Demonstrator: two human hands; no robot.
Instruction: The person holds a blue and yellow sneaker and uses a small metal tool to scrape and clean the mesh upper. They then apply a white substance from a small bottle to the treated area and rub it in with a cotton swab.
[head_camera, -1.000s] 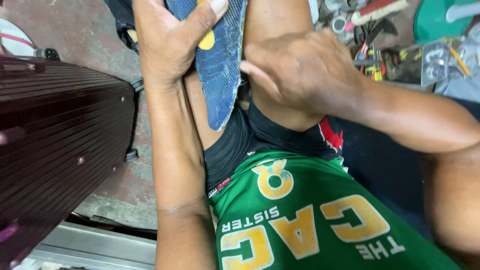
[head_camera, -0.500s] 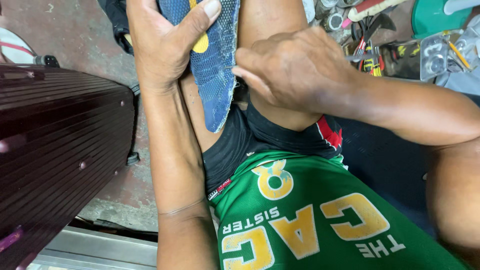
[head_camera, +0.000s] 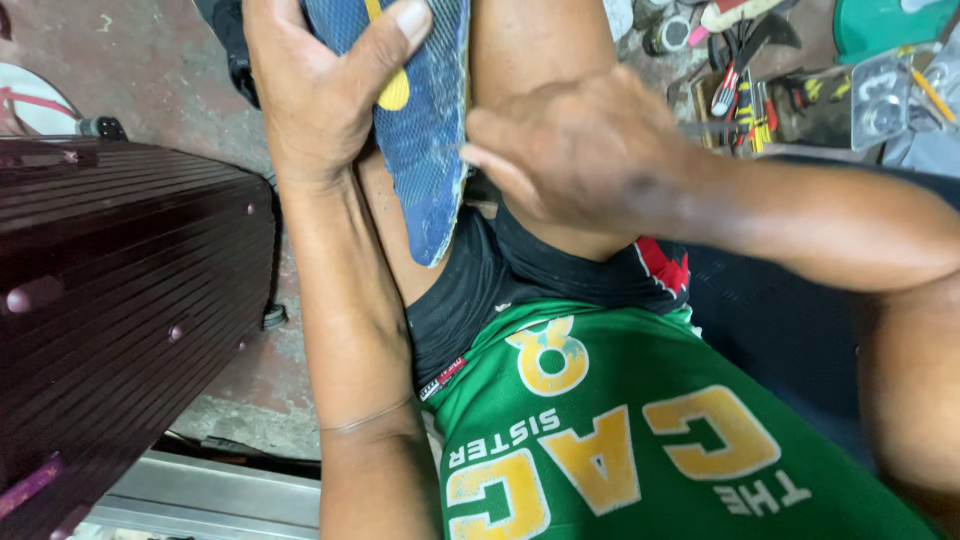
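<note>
The left hand (head_camera: 320, 100) has its fingers gripping a blue insole (head_camera: 432, 150) against the thigh. The right hand (head_camera: 580, 150), fingers curled, pinches the insole's edge. Tools (head_camera: 745, 90) lie on the floor.

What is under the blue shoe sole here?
The blue shoe sole rests against the person's thigh, gripped by the left hand. Anything else beneath is covered.

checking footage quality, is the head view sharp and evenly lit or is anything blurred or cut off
Head view: soft, even daylight, no harsh glare; the blue textured shoe insole and left hand are cropped at the top edge; the right hand is slightly soft; the dark ribbed suitcase shows faint sheen; the tool clutter is small and indistinct.
</note>
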